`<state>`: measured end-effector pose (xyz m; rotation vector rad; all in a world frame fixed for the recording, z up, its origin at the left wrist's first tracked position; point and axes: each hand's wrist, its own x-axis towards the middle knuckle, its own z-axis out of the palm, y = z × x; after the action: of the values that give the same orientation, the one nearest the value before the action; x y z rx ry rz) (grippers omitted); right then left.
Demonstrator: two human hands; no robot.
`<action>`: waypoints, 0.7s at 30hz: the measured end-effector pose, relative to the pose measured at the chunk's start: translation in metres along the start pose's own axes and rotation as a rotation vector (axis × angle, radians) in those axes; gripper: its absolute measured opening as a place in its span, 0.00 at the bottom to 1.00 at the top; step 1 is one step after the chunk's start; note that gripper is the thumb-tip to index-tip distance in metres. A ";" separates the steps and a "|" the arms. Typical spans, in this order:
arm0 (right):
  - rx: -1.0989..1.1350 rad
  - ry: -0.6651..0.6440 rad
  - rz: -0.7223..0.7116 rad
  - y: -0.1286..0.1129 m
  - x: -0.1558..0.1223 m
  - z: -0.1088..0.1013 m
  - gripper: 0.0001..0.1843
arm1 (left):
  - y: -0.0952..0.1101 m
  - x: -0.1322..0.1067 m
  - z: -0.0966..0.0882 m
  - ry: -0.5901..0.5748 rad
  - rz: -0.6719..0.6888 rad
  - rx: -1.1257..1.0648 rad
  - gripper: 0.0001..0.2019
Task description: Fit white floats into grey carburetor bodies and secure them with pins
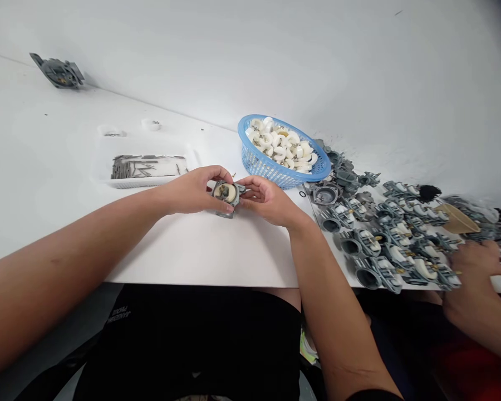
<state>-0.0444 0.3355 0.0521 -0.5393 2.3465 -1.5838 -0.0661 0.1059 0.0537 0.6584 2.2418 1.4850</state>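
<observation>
The left hand (191, 190) and right hand (267, 201) close from either side on a grey carburetor body (219, 207), fingers wrapped round it, over the white counter (200, 250). A pale float (227, 192) sits in its open face. Just behind stand a blue plastic basket (261, 168) heaped with white floats (279, 143) and a tray (108, 181) of metal pins (148, 167). Rows of carburetors (384, 239) spread rightward, another person's blurred hand (476, 278) at their edge.
</observation>
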 end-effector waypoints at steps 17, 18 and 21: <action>0.281 -0.032 0.052 0.012 0.002 0.004 0.27 | 0.002 0.001 -0.003 0.131 -0.105 0.120 0.29; 0.292 -0.027 0.045 0.013 0.001 0.004 0.27 | 0.002 0.001 -0.003 0.136 -0.115 0.139 0.30; 0.323 0.000 0.033 0.020 -0.003 0.004 0.25 | 0.004 0.001 -0.001 0.162 -0.103 0.195 0.29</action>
<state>-0.0434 0.3403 0.0325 -0.4240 2.0272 -1.8947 -0.0667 0.1065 0.0575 0.4848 2.5263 1.3249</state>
